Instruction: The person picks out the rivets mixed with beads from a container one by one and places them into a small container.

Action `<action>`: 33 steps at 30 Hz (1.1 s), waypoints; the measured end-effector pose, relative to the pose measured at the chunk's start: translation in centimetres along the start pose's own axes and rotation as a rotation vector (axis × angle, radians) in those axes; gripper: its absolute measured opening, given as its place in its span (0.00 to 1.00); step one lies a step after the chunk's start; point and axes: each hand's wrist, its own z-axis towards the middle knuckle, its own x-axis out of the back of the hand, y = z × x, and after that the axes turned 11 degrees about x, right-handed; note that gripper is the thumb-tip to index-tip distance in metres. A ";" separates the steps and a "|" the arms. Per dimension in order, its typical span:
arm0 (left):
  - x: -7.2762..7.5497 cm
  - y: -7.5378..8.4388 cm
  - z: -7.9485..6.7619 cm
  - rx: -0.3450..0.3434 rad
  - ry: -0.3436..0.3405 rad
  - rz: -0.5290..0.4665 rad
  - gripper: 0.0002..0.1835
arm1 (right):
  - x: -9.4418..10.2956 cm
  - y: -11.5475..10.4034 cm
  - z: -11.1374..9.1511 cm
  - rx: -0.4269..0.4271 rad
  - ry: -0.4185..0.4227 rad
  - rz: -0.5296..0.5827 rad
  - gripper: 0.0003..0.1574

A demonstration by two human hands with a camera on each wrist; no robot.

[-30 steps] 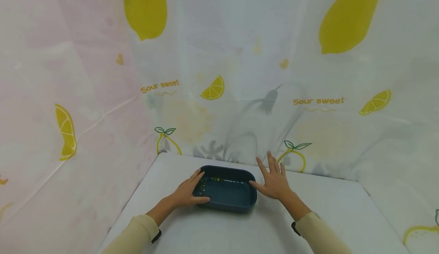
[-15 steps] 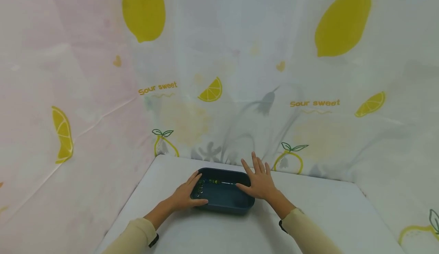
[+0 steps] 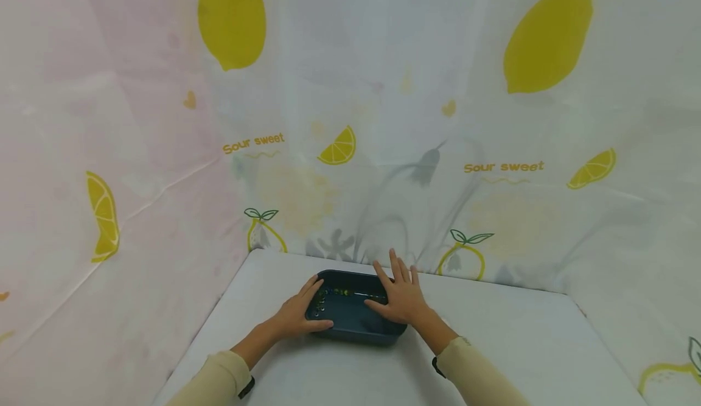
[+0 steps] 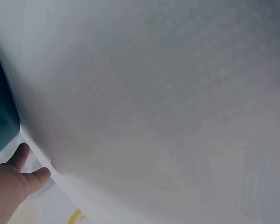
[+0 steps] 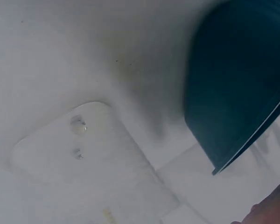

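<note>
A dark blue rectangular dish (image 3: 356, 336) with rounded corners stands on the white table. Several small glassy green and yellow pieces, like marbles (image 3: 342, 292), lie along its inner left and far sides. My left hand (image 3: 296, 315) rests against the left end, thumb over the near rim and straight fingers along the far left corner. With spread, straight fingers, my right hand (image 3: 402, 299) is over the right end of the dish, its thumb toward the inside. In the left wrist view two outstretched fingers (image 4: 36, 179) show beside the dish wall (image 4: 1, 107).
The white table (image 3: 504, 345) extends on both sides of the dish. Behind it hangs a pale cloth (image 3: 383, 120) printed with lemons. Small shiny spots (image 5: 78, 125) show on the pale surface in the right wrist view, left of the dish.
My right hand has moved left, from beside the right rim to over the right end of the dish. My left hand and the dish have stayed in place.
</note>
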 end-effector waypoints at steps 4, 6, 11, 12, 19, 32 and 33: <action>-0.2 0.0 0.1 0.004 -0.002 0.004 0.58 | -0.2 -0.5 0.2 0.014 -0.003 0.018 0.57; -0.3 -0.1 0.1 0.007 0.000 0.002 0.58 | -0.3 -0.7 0.3 0.018 -0.002 0.025 0.57; -0.4 -0.1 0.1 0.008 0.002 -0.006 0.58 | -0.6 -1.2 0.6 0.023 0.011 0.031 0.56; -0.4 -0.1 0.1 0.006 0.003 -0.009 0.58 | -0.7 -1.3 0.6 0.026 0.012 0.029 0.56; -0.2 0.0 0.1 -0.006 0.002 -0.006 0.57 | -1.3 -2.2 1.0 0.020 -0.021 0.015 0.55; -0.1 -0.2 0.1 -0.010 0.001 0.010 0.57 | -2.0 -3.4 2.1 0.031 -0.054 0.038 0.55; -0.1 -0.2 0.2 -0.007 0.000 0.008 0.57 | -2.1 -3.5 2.1 0.035 -0.052 0.038 0.55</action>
